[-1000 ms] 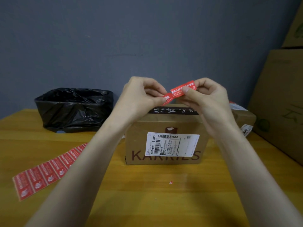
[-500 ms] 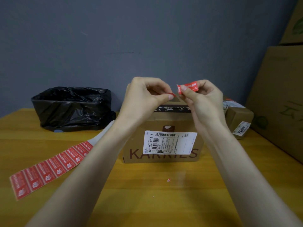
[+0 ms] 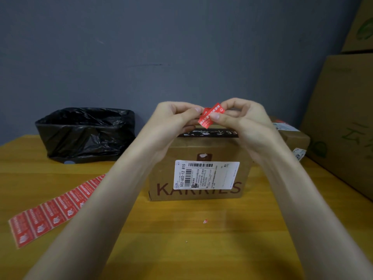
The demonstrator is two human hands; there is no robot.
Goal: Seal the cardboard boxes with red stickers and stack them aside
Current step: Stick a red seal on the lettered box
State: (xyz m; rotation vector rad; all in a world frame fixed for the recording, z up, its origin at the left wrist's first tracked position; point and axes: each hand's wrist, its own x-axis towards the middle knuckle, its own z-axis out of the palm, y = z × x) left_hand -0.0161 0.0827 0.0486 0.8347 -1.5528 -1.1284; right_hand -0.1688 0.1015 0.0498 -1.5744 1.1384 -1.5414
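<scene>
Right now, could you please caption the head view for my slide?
Left hand and right hand pinch a red sticker above a labelled cardboard box on the wooden table, beside a sticker strip.

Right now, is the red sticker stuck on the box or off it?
Off. The left hand and right hand pinch the red sticker above the cardboard box top.

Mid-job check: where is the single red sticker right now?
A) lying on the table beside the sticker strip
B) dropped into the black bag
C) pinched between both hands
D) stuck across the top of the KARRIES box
C: the red sticker is pinched between the fingertips of the left hand and the right hand, held up near the top of the cardboard box and not yet pressed onto it.
</scene>
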